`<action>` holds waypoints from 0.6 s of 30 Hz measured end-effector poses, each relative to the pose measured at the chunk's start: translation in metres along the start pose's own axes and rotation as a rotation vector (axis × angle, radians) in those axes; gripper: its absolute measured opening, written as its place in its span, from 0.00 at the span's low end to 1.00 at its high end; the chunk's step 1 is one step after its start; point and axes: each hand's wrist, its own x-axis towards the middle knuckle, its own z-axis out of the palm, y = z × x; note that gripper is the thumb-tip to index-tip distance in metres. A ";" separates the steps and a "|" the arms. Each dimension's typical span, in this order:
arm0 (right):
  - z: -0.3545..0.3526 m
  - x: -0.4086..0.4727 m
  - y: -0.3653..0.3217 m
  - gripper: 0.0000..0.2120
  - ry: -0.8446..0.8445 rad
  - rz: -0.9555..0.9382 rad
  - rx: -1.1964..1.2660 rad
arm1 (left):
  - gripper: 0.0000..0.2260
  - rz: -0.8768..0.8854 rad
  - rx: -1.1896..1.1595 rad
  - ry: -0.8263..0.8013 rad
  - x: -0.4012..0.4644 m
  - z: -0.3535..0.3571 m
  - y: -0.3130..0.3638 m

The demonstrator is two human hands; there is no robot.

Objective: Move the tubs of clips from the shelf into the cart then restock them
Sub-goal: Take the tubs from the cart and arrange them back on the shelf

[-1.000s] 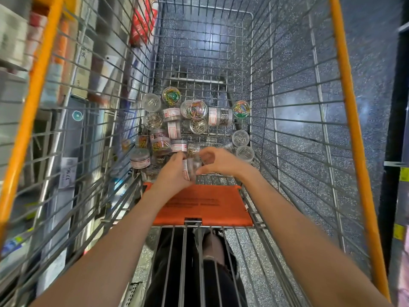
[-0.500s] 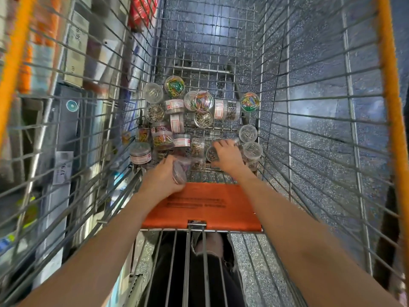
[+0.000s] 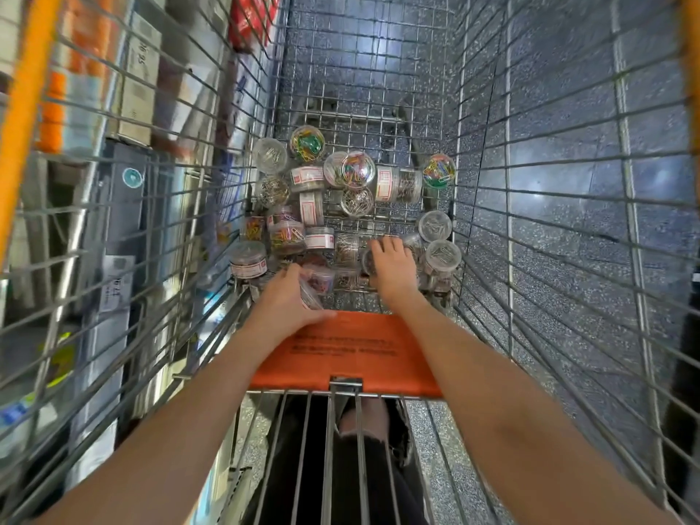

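Observation:
Several clear round tubs of clips [image 3: 356, 170] lie jumbled on the wire floor of the cart [image 3: 363, 119], some with coloured clips, some with silver ones. My left hand [image 3: 288, 299] holds a clear tub [image 3: 316, 284] of reddish clips at the near end of the pile. My right hand [image 3: 392, 267] reaches down onto another tub [image 3: 369, 259] near the right side, its fingers curled over the tub's top. Both forearms stretch into the cart from below.
An orange flap [image 3: 348, 350] of the child seat lies just under my wrists. Orange rails [image 3: 22, 108] top the cart's sides. Store shelves with boxes [image 3: 136, 77] and price tags [image 3: 113, 282] stand to the left. Speckled floor shows to the right.
My hands have separated: the left keeps one tub, while the right has gone forward and right onto another tub in the pile. The camera has tilted slightly.

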 end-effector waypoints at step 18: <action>-0.077 -0.037 -0.020 0.33 -0.370 -0.062 0.745 | 0.46 0.079 0.234 -0.064 -0.006 -0.007 0.021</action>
